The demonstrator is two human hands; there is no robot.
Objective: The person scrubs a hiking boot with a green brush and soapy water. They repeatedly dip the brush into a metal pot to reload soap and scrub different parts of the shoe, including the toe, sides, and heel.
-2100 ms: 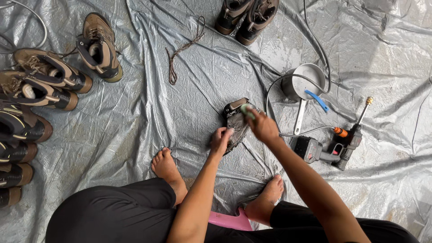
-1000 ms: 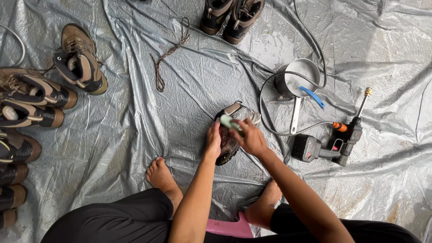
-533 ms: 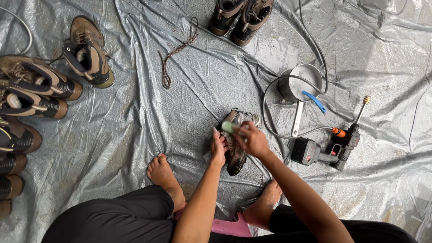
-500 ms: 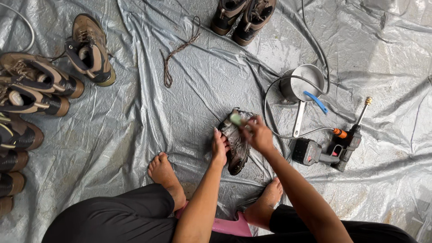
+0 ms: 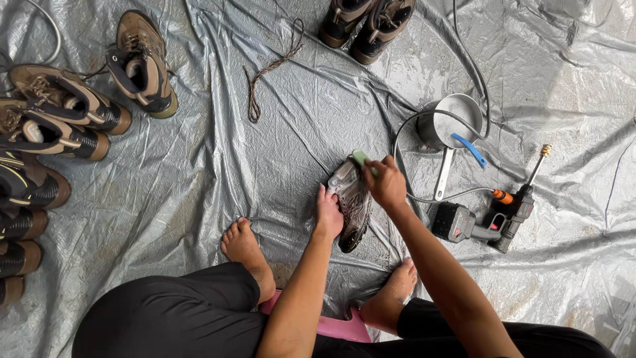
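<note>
On the grey tarp, between the bare feet, a muddy shoe is lying sole up, its long axis running from near the person up and away, slightly leftward. The shoe is being steadied by the left hand, whose grip is pressed flat against the left edge, fingers together. A green brush is being held clamped in the right hand at the far toe end. The right hand is nearer the toe, the left nearer the heel.
</note>
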